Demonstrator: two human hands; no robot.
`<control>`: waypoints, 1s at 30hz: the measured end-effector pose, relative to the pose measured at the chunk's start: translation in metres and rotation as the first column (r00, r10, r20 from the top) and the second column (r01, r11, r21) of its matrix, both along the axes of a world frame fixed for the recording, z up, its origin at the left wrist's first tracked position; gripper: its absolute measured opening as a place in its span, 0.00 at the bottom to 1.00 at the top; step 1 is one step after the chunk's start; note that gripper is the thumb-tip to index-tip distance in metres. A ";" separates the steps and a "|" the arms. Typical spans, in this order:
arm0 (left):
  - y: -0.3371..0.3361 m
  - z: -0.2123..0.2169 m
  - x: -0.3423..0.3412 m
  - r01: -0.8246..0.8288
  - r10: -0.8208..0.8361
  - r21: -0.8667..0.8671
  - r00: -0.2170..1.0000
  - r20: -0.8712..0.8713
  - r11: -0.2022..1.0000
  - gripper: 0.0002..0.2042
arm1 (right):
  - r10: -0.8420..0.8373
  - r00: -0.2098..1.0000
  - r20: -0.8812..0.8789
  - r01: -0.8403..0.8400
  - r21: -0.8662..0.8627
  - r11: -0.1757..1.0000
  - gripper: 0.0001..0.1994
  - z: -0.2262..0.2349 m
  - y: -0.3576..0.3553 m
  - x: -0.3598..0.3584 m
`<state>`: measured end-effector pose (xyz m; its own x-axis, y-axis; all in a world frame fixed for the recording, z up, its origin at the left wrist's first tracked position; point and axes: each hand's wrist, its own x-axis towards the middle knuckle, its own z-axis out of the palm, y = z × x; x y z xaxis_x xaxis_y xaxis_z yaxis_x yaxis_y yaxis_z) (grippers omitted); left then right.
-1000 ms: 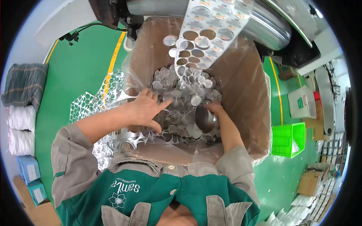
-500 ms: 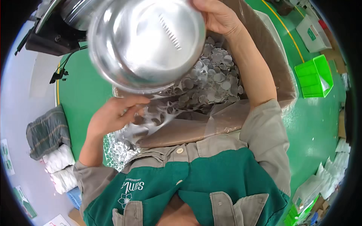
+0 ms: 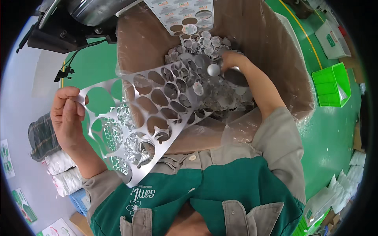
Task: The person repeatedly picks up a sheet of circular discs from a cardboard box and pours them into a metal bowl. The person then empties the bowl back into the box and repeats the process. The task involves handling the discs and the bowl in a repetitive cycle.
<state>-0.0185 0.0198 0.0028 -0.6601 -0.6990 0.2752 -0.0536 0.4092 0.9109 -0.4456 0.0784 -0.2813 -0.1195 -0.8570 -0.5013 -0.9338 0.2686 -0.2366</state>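
A thin silvery sheet [image 3: 151, 165] punched full of round holes stretches from my left side across the box. My left hand [image 3: 69, 114] pinches its corner, thumb against fingers. My right hand [image 3: 233, 61] reaches down into the large brown cardboard box [image 3: 271, 74], among a heap of small silvery discs [image 3: 226, 100]. Its fingers are partly hidden and smeared by motion. A dark grey rounded shape [image 3: 237, 77] lies right beside that hand; I cannot tell whether it is held. A bright round piece [image 3: 214, 70] shows near the fingertips.
Clear plastic film lines the box. A printed sheet with punched holes [image 3: 183, 13] stands at its far side. More punched silvery scrap [image 3: 118, 133] lies left of the box. A black machine part with cables [image 3: 59, 37] is far left. A green crate [image 3: 330, 84] stands right.
The shiny metal bowl my right hand held up high is no longer plainly seen. My right hand has dropped into the box. My left hand has moved left, spreading out the punched sheet.
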 end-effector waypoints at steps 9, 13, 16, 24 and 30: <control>0.010 0.014 -0.014 0.169 -0.181 -0.133 0.980 -0.085 0.977 0.09 | 0.360 -0.112 0.926 0.285 -0.317 0.905 0.24 0.167 -0.002 0.014; 0.017 0.022 -0.009 0.108 -0.094 0.006 0.892 -0.443 0.994 0.06 | -0.007 -0.008 1.000 0.032 0.007 0.999 0.33 0.067 -0.016 0.037; 0.021 0.026 0.009 -0.196 0.195 0.046 0.870 -0.452 0.980 0.07 | 0.016 0.938 0.345 0.038 -0.149 0.988 0.32 -0.018 -0.005 0.034; 0.004 0.001 0.028 -0.068 0.066 0.089 0.997 0.032 0.994 0.11 | 0.261 0.964 -0.054 -0.248 0.179 0.952 0.21 0.030 0.006 0.003; 0.006 0.004 0.030 -0.040 0.037 0.049 0.998 0.050 0.998 0.13 | 0.280 0.044 0.959 0.241 -0.282 0.929 0.29 0.172 -0.006 0.011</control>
